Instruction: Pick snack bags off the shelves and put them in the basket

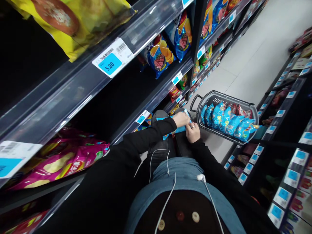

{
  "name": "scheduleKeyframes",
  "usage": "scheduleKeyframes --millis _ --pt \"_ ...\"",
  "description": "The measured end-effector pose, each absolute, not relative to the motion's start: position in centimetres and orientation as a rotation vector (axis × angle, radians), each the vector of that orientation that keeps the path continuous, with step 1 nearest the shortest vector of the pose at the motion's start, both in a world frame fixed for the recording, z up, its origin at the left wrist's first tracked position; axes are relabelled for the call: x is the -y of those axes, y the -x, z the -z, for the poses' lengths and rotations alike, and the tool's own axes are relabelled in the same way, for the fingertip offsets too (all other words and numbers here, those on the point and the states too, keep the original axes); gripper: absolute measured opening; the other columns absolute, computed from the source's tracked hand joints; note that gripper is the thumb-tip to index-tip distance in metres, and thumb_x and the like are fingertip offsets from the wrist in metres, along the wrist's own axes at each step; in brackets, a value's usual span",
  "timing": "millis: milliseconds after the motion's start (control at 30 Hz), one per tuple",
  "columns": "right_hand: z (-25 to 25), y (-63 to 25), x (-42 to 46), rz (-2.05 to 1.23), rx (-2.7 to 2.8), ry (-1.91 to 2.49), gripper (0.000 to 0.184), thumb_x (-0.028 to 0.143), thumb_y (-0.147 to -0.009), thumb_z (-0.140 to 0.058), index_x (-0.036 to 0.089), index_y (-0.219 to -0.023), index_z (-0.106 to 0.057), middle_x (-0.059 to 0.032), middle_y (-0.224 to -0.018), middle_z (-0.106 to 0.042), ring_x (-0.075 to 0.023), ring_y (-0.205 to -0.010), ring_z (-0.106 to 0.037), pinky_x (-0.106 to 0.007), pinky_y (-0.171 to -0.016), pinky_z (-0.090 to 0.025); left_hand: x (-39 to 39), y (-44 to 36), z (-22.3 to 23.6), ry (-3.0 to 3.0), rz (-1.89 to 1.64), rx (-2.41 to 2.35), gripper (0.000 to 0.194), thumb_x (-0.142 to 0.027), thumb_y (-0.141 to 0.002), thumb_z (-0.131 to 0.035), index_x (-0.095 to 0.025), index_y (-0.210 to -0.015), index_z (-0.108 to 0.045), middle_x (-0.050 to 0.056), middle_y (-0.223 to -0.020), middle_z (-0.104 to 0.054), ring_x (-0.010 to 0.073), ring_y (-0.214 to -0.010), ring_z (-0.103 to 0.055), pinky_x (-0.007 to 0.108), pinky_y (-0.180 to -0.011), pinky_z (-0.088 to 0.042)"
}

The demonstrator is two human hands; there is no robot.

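Over my knees, both hands are closed on a light blue snack bag (180, 129), part of it hidden behind my fingers and sleeve. My left hand (181, 119) grips its upper side. Close beside it, my right hand (193, 132), with a ring on one finger, pinches the bag's right end. To the right on the floor stands a dark shopping basket (216, 97), its handle towards my hands. Several blue snack bags (218, 116) stand in a row inside, with a few red bags (243, 111) behind them.
Shelves with price labels (112, 58) run along my left, close to my arm. They hold yellow bags (92, 19), dark blue bags (159, 55) and magenta bags (75, 159). Another shelf row (270, 130) stands on the right. Between them runs the pale tiled floor (246, 58).
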State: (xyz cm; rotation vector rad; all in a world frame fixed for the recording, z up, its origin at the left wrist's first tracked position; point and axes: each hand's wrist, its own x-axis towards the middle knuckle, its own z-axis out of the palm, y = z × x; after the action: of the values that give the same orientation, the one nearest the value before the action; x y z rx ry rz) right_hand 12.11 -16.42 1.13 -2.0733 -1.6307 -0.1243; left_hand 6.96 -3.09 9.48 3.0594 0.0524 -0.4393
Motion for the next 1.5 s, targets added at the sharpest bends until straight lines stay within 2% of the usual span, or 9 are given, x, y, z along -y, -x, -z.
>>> scheduleKeyframes --millis 200,433,533,633,700,933,1133,1267,1500 --pt "-0.5 -11.8 17.0 0.121 1.586 2.001 0.026 0.013 -0.084 -0.04 0.013 -0.09 -0.066 -0.0144 -0.09 -0.061 -0.0229 -0.089 -0.051 -0.037 -0.079 -0.043 3.5 -7.8 -9.3 -3.076 0.449 0.131 0.028 -0.009 -0.086 -0.034 -0.006 -0.096 -0.06 0.019 -0.084 -0.062 0.0227 -0.069 -0.062 0.031 -0.055 -0.041" --pt "-0.7 -12.0 16.8 -0.084 0.994 1.987 0.021 0.026 -0.085 -0.044 0.017 -0.084 -0.062 -0.0102 -0.083 -0.06 -0.02 -0.08 -0.056 -0.035 -0.074 -0.046 2.8 -8.7 -9.0 -3.064 0.478 0.275 0.029 -0.008 -0.084 -0.036 -0.002 -0.082 -0.065 0.021 -0.075 -0.062 0.0247 -0.067 -0.061 0.033 -0.054 -0.037" --pt "-0.5 -13.3 16.0 -0.436 0.515 1.964 0.026 0.041 -0.077 -0.053 0.016 -0.083 -0.058 -0.0073 -0.079 -0.059 -0.017 -0.07 -0.055 -0.031 -0.065 -0.046 2.6 -7.4 -9.0 -3.104 0.392 0.305 0.029 -0.01 -0.086 -0.034 -0.004 -0.086 -0.063 0.019 -0.08 -0.062 0.0246 -0.074 -0.06 0.033 -0.058 -0.037" --pt "-0.1 -14.5 15.3 -0.931 0.502 1.814 0.033 0.048 -0.064 -0.061 0.017 -0.073 -0.057 -0.001 -0.063 -0.058 -0.0138 -0.058 -0.052 -0.027 -0.056 -0.043 2.6 -6.1 -8.8 -3.141 0.329 0.205 0.028 -0.013 -0.088 -0.033 -0.006 -0.09 -0.059 0.017 -0.085 -0.061 0.0255 -0.08 -0.059 0.034 -0.061 -0.037" --pt "-0.1 -14.7 15.0 -1.065 0.549 1.734 0.034 0.05 -0.06 -0.063 0.017 -0.065 -0.056 0.002 -0.054 -0.055 -0.012 -0.052 -0.049 -0.025 -0.052 -0.04 2.5 -5.7 -8.7 -3.151 0.325 0.154 0.027 -0.015 -0.088 -0.033 -0.007 -0.091 -0.058 0.016 -0.087 -0.06 0.0266 -0.082 -0.058 0.034 -0.061 -0.036" --pt "-1.3 -14.0 14.7 -1.092 0.395 1.513 0.039 0.05 -0.051 -0.067 0.019 -0.062 -0.045 0.0076 -0.049 -0.044 -0.008 -0.046 -0.04 -0.022 -0.047 -0.033 1.7 -6.7 -10.2 -3.071 0.496 0.276 0.027 -0.016 -0.087 -0.037 -0.007 -0.089 -0.062 0.017 -0.087 -0.064 0.0249 -0.08 -0.059 0.03 -0.056 -0.033" --pt "-2.5 -14.3 15.6 -1.012 0.607 1.415 0.034 0.045 -0.063 -0.064 0.02 -0.065 -0.041 0.0066 -0.056 -0.042 -0.0084 -0.052 -0.039 -0.021 -0.051 -0.035 0.7 -6.7 -11.0 -3.082 0.336 0.263 0.023 -0.029 -0.084 -0.046 -0.013 -0.083 -0.064 0.01 -0.081 -0.067 0.023 -0.083 -0.059 0.034 -0.069 -0.034" --pt "-3.2 -14.4 15.4 -0.98 0.707 1.397 0.033 0.048 -0.066 -0.06 0.02 -0.069 -0.043 0.0013 -0.072 -0.052 -0.0119 -0.066 -0.047 -0.024 -0.06 -0.041 1.0 -6.1 -10.7 -3.112 0.23 0.127 0.028 -0.032 -0.085 -0.044 -0.012 -0.081 -0.064 0.011 -0.078 -0.067 0.0238 -0.083 -0.058 0.036 -0.071 -0.033" --pt "-4.2 -14.6 15.0 -0.999 0.731 1.425 0.037 0.051 -0.066 -0.061 0.02 -0.067 -0.04 0.0025 -0.067 -0.047 -0.0112 -0.061 -0.044 -0.024 -0.057 -0.041 1.6 -5.6 -11.3 -3.146 0.093 0.145 0.024 -0.018 -0.088 -0.037 -0.016 -0.095 -0.061 0.012 -0.094 -0.06 0.0247 -0.09 -0.054 0.035 -0.069 -0.032"
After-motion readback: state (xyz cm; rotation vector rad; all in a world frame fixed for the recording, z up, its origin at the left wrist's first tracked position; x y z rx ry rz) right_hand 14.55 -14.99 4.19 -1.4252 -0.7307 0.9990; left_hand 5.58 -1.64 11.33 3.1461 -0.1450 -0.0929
